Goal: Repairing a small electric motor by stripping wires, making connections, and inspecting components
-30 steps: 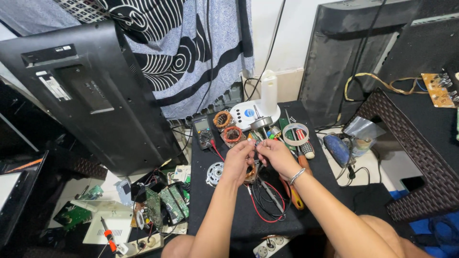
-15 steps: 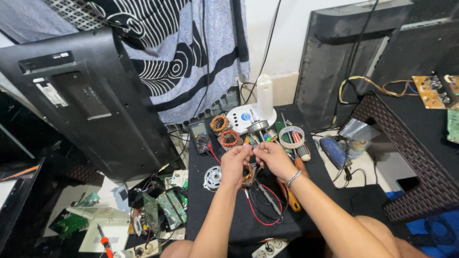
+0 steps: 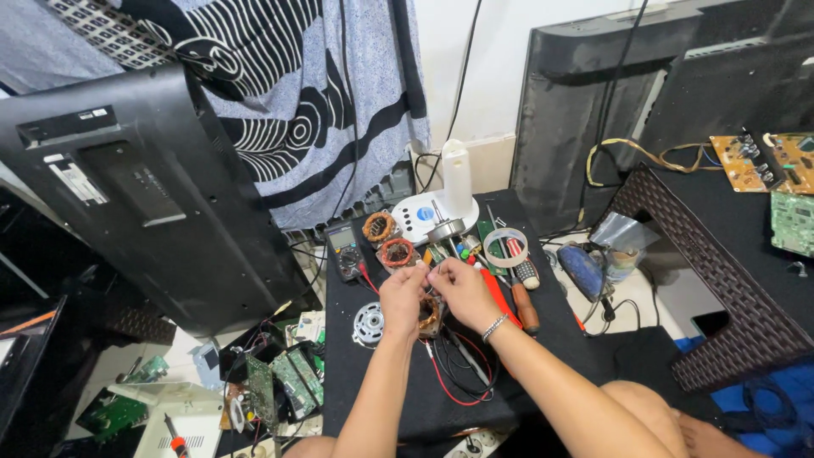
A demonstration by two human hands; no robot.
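Both my hands meet over a copper-wound motor stator on the black work mat. My left hand pinches something thin at the stator's top; I cannot tell what. My right hand, with a bead bracelet on the wrist, pinches the same spot from the right. Red and black test leads loop on the mat below my hands. A silver motor end cover lies just left of my left wrist. A black multimeter sits further up on the left.
Two more copper coils lie above my hands, with a white round base and post, a tape roll and screwdrivers. A large black television back leans at left, another at right. Circuit boards litter the floor.
The view has shifted a little. My hands have stayed on the stator with only small finger movements.
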